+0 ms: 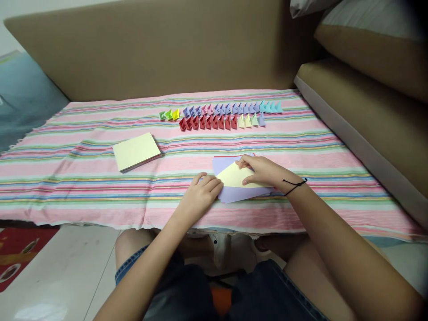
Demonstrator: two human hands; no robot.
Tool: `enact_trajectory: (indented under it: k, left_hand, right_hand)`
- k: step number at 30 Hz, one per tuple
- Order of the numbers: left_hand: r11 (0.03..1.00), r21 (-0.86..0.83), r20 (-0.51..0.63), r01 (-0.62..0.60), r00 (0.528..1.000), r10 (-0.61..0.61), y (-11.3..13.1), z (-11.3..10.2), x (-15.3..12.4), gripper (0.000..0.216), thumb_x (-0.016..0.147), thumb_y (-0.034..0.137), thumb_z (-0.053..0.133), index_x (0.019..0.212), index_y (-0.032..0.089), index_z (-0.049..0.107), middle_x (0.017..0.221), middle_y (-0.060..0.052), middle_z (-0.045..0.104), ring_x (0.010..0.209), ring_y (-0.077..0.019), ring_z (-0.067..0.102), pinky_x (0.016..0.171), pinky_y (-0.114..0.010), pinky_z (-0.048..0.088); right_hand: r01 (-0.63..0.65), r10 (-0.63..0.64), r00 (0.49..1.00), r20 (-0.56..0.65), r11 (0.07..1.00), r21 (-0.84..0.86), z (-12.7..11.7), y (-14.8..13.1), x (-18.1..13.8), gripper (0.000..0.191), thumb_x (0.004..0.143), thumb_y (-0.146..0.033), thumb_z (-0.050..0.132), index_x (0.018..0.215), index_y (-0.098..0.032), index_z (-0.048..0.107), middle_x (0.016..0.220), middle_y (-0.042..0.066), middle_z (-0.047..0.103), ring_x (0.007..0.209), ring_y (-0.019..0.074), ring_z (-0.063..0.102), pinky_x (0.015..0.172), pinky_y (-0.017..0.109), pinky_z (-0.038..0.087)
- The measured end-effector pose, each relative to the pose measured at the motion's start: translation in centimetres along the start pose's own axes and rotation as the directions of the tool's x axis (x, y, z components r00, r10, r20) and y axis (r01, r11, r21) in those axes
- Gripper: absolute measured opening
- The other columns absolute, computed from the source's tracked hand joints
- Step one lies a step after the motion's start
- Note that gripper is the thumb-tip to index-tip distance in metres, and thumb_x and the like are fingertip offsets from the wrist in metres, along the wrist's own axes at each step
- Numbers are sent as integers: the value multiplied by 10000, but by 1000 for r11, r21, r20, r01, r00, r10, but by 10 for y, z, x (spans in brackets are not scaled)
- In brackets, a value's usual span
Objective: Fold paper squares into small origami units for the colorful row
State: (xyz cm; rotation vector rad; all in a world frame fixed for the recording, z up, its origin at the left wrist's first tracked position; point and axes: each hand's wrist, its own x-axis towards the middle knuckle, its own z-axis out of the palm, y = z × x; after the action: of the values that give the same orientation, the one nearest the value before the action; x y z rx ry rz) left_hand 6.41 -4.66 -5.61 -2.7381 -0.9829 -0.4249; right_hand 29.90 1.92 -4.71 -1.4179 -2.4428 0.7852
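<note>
A pale yellow sheet of paper (232, 177), with a triangular outline that looks folded, lies on a loose pile of purple sheets (236, 195). At its left corner, my left hand (200, 192) presses down with its fingers close together. My right hand (262, 170), wearing a thin black cord bracelet, has bent fingers at the upper edge and the thumb lower on the yellow paper. A sliver of red paper (227, 156) shows behind the pile. The undersides of both hands' fingers are hidden.
Folded paper pieces stand in two rows, red ones (209, 122) in front and purple ones (234, 108) behind. A stack of pale yellow paper (137, 151) lies left. Striped cloth (83, 187) covers the seat; cushions (361, 111) rise at right, a backrest (160, 49) behind.
</note>
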Motion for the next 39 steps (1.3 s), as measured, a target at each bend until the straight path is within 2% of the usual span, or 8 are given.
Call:
enact_trajectory:
  k: [7, 18, 23, 25, 27, 32, 35, 39]
  left_hand:
    - [993, 77, -63, -86, 994, 91, -15, 8, -3, 267, 922, 138, 368, 970, 157, 630, 961, -74, 694, 936, -191, 605, 936, -432, 420]
    - [995, 96, -195, -9, 980, 27, -22, 14, -18, 182, 888, 139, 457, 933, 176, 630, 917, -38, 715, 885, -174, 627, 938, -428, 425]
    - [974, -90, -182, 209, 958, -222, -32, 9, -36, 152, 879, 206, 475, 883, 200, 627, 907, -57, 704, 884, -190, 626, 895, -416, 450]
    - [874, -275, -164, 400, 877, -452, -30, 8, -36, 164, 880, 256, 465, 876, 197, 618, 891, -69, 693, 846, -189, 630, 803, -368, 486]
    - [666, -507, -68, 547, 745, -663, -25, 8, -29, 200, 885, 310, 442, 889, 187, 598, 838, -58, 685, 752, -172, 640, 693, -309, 498]
    - [210, -773, 288, 599, 626, -725, -17, 13, 3, 265, 777, 410, 568, 858, 158, 581, 611, -20, 643, 565, -170, 621, 543, -264, 455]
    - [140, -802, 312, 581, 607, -731, -16, 11, 10, 230, 712, 325, 634, 863, 167, 561, 551, 23, 602, 530, -147, 584, 549, -248, 437]
    - [181, -801, 245, 571, 588, -771, -9, 2, -3, 189, 724, 260, 600, 887, 176, 552, 538, 57, 546, 512, -116, 520, 540, -225, 410]
  right_hand:
    - [31, -31, 999, -9, 999, -7, 0, 1, 0, 377, 619, -240, 725, 904, -224, 478, 1021, 46, 632, 1011, 240, 583, 782, 314, 428]
    - [24, -24, 1000, 0, 1000, -10, 0, 1, -2, 350, 648, -219, 706, 909, -219, 473, 1077, 56, 636, 1024, 237, 579, 767, 303, 418]
    - [19, -19, 1000, -9, 1000, -6, -1, -1, -2, 345, 637, -207, 705, 897, -227, 479, 1089, 52, 638, 1031, 243, 584, 778, 313, 424]
    - [22, -22, 1000, -10, 1000, -3, -1, -2, -1, 350, 627, -201, 708, 892, -227, 481, 1083, 54, 640, 1036, 244, 585, 786, 316, 428]
    - [24, -24, 1000, -11, 1000, -2, -1, -3, -1, 360, 618, -199, 711, 891, -227, 479, 1087, 60, 640, 1048, 248, 581, 804, 330, 427]
    - [35, -36, 999, -20, 999, -10, 1, 0, -1, 358, 625, -223, 706, 897, -230, 473, 1111, 63, 638, 1071, 268, 565, 869, 400, 396]
    - [52, -52, 998, -29, 999, -16, 0, -1, -2, 349, 635, -236, 704, 902, -224, 479, 1113, 69, 633, 1077, 275, 547, 873, 406, 388]
    - [90, -90, 995, -47, 996, -20, 1, -9, -4, 317, 659, -235, 692, 909, -220, 499, 1102, 69, 612, 1063, 270, 523, 870, 394, 382]
